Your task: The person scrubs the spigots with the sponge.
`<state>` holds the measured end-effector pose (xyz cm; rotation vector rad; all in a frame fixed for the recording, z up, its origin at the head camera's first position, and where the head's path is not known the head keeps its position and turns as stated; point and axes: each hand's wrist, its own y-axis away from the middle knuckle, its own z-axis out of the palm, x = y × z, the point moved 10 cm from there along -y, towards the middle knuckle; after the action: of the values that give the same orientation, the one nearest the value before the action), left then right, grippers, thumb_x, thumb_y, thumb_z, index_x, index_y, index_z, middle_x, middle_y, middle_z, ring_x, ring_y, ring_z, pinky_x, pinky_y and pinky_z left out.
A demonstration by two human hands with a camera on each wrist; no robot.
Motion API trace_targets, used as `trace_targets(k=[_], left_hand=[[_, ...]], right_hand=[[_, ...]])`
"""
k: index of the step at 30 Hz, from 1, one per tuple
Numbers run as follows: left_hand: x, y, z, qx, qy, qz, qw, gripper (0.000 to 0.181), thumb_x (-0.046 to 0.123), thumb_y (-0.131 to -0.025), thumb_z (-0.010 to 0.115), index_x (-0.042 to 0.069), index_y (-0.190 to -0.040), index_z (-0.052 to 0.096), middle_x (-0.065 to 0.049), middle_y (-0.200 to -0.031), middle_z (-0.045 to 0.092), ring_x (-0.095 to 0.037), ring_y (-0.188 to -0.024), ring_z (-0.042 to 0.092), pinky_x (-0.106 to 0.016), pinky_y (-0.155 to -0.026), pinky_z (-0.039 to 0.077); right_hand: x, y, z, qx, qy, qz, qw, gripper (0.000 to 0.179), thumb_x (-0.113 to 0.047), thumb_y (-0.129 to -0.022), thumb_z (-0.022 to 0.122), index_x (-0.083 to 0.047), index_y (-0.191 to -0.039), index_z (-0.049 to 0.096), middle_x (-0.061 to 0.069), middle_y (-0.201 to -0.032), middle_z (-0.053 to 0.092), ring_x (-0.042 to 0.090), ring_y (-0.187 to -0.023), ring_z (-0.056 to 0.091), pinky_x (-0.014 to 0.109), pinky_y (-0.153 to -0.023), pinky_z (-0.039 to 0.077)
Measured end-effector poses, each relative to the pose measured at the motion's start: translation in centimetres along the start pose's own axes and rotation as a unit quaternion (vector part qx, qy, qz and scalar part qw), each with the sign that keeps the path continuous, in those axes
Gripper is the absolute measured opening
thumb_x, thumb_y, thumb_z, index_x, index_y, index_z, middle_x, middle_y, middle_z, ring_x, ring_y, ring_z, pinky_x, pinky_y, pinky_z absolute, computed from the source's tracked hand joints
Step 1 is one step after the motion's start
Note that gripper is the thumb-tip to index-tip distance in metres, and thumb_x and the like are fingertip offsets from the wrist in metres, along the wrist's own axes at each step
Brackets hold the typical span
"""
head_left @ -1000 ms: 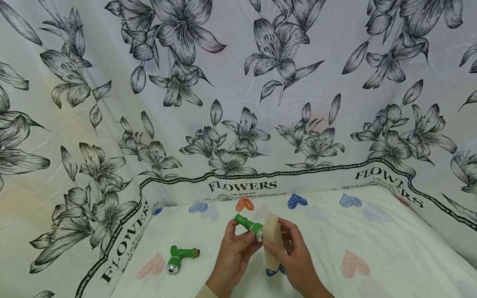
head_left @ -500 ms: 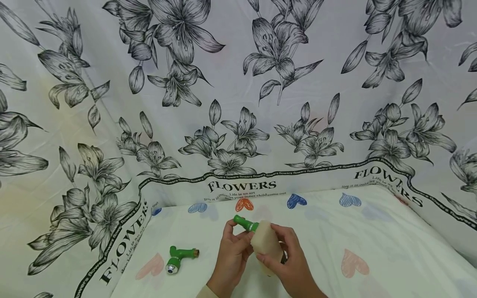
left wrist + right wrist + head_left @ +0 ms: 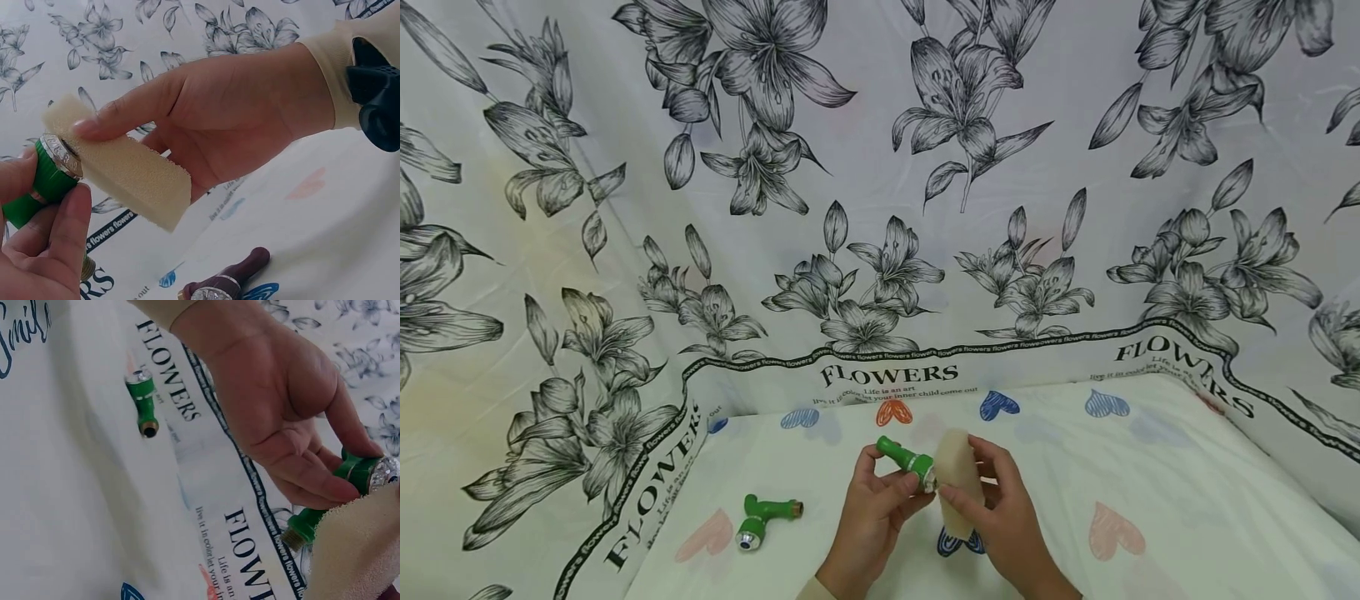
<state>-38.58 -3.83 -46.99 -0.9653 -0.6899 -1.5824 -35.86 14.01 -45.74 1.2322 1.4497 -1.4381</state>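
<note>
My left hand [image 3: 871, 521] grips a green angle valve [image 3: 917, 465] with a silver-coloured end. The thumb and fingers pinch its body, and the silver end faces right. A beige sponge block [image 3: 953, 471] is in my right hand [image 3: 1017, 529], thumb on the near face and fingers behind. In the left wrist view the sponge [image 3: 134, 172] lies right up against the valve's silver end [image 3: 61, 155]. The right wrist view shows the valve's threaded outlet [image 3: 291, 540] below the left fingers.
A second green angle valve [image 3: 760, 517] lies on the white heart-print cloth [image 3: 1195, 475], left of my hands. A dark maroon valve [image 3: 240, 272] rests on the cloth in the left wrist view. Behind stands a flower-print curtain [image 3: 865, 183].
The sponge swung left over the valve's silver end, tilting, then moved back right and stands more upright. The left hand keeps its hold on the valve; the valve on the cloth stays put.
</note>
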Motion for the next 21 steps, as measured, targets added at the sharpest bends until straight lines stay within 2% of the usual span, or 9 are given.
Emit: trace_targets(k=[5, 8, 15, 21], left_hand=[[0.0, 0.0, 0.1, -0.007, -0.003, 0.003, 1.0, 0.05, -0.001, -0.102, 0.075, 0.007, -0.136, 0.04, -0.021, -0.119, 0.076, -0.029, -0.107, 0.077, -0.048, -0.101, 0.06], [0.0, -0.1, 0.0, -0.002, -0.004, 0.006, 1.0, 0.05, -0.001, -0.101, 0.076, 0.008, -0.136, 0.04, -0.02, -0.118, 0.076, -0.028, -0.107, 0.077, -0.047, -0.1, 0.06], [0.1, -0.3, -0.9, 0.029, -0.013, 0.018, 0.9993, 0.048, -0.003, -0.101, 0.074, 0.009, -0.134, 0.04, -0.017, -0.114, 0.078, -0.026, -0.106, 0.077, -0.039, -0.092, 0.064], [0.0, -0.4, -1.0, 0.04, -0.013, 0.014, 0.999, 0.048, -0.001, -0.101, 0.075, 0.01, -0.133, 0.041, -0.019, -0.114, 0.077, -0.028, -0.107, 0.076, -0.037, -0.09, 0.064]], right_hand=[[0.7, -0.1, 0.2, -0.012, -0.022, 0.028, 0.9993, 0.073, -0.035, -0.096, 0.087, -0.021, -0.157, 0.049, 0.007, -0.142, 0.055, 0.029, -0.122, 0.058, 0.04, -0.102, 0.058], [0.6, 0.3, 0.6, -0.018, -0.032, 0.031, 0.9988, 0.072, -0.033, -0.096, 0.087, -0.023, -0.157, 0.05, 0.007, -0.141, 0.055, 0.028, -0.121, 0.058, 0.038, -0.102, 0.057], [-0.8, 1.7, 1.8, -0.03, -0.025, -0.01, 0.9992, 0.069, -0.025, -0.093, 0.09, -0.026, -0.152, 0.053, 0.002, -0.141, 0.055, 0.028, -0.119, 0.059, 0.037, -0.096, 0.056], [-1.4, 2.0, 1.9, -0.027, -0.023, -0.035, 0.9988, 0.068, -0.021, -0.091, 0.091, -0.027, -0.149, 0.056, 0.0, -0.14, 0.056, 0.028, -0.118, 0.059, 0.036, -0.094, 0.057]])
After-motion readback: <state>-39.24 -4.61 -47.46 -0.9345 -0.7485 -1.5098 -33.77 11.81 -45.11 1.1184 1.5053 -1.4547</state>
